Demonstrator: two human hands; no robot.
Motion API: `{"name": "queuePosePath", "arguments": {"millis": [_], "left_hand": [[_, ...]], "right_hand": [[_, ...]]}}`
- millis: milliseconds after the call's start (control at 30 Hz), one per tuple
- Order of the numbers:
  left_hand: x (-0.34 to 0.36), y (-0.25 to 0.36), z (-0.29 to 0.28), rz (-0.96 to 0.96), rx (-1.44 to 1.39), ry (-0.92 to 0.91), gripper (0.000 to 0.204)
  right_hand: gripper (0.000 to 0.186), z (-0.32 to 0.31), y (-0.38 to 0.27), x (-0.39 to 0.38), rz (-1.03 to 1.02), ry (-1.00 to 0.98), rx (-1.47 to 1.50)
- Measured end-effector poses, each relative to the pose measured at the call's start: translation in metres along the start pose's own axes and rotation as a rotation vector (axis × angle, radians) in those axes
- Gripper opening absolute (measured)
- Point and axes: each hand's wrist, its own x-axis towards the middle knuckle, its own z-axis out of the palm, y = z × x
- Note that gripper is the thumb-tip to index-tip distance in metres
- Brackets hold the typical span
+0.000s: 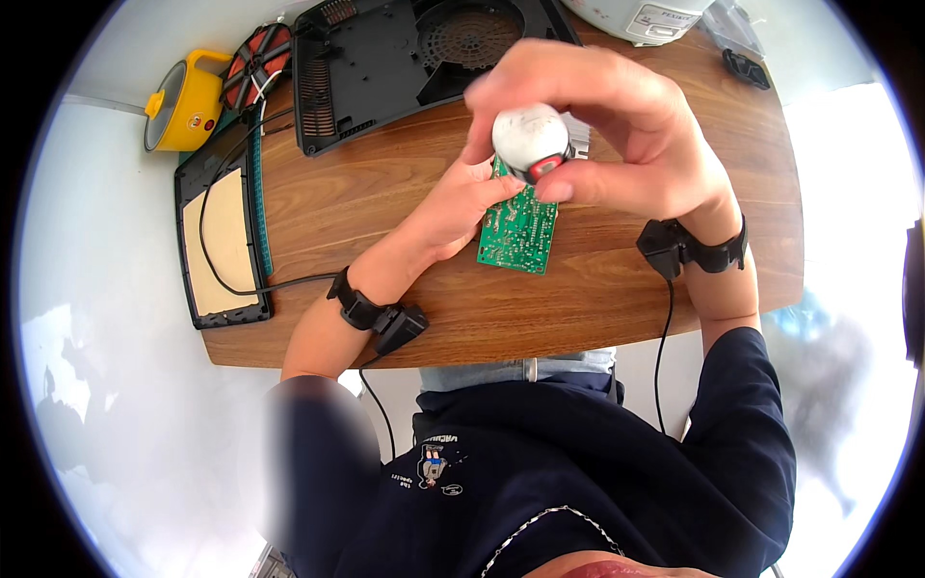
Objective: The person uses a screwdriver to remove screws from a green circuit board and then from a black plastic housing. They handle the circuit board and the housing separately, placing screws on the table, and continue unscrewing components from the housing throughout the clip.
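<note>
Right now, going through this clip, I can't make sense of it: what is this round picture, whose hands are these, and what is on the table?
It is one picture from a wide fisheye camera worn on a person's head, looking down, so edges bend. No machine: two bare hands with black wrist straps. The left hand holds a green circuit board. The right hand holds a small round white and grey part with a red end above it. On the wooden table lie an opened black appliance housing, a round copper coil, a yellow pot, a black panel with a tan sheet and a white cooker.
</note>
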Motion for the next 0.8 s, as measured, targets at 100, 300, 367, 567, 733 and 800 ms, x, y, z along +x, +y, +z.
{"name": "queuePosePath", "arguments": {"millis": [100, 300, 367, 567, 733, 800], "left_hand": [[-0.001, -0.001, 0.0, 0.034, 0.007, -0.001, 0.045], [-0.002, 0.002, -0.001, -0.018, 0.01, -0.02, 0.041], [-0.001, -0.001, -0.002, -0.029, -0.006, 0.024, 0.038], [0.0, 0.0, -0.003, -0.016, -0.019, -0.048, 0.034], [0.002, -0.006, -0.009, -0.045, -0.051, -0.018, 0.034], [0.004, -0.007, -0.009, -0.086, -0.092, -0.039, 0.033]], "right_hand": [[0.06, -0.001, 0.004, -0.004, 0.065, -0.052, 0.17], [0.041, -0.008, 0.004, 0.004, -0.119, -0.071, -0.175], [0.04, -0.01, 0.003, 0.004, -0.091, -0.075, -0.104], [0.04, -0.008, 0.001, -0.001, 0.018, -0.037, 0.068], [0.051, 0.0, -0.003, -0.004, 0.113, 0.043, 0.039], [0.053, 0.011, -0.015, -0.005, 0.26, 0.191, 0.249]]}}
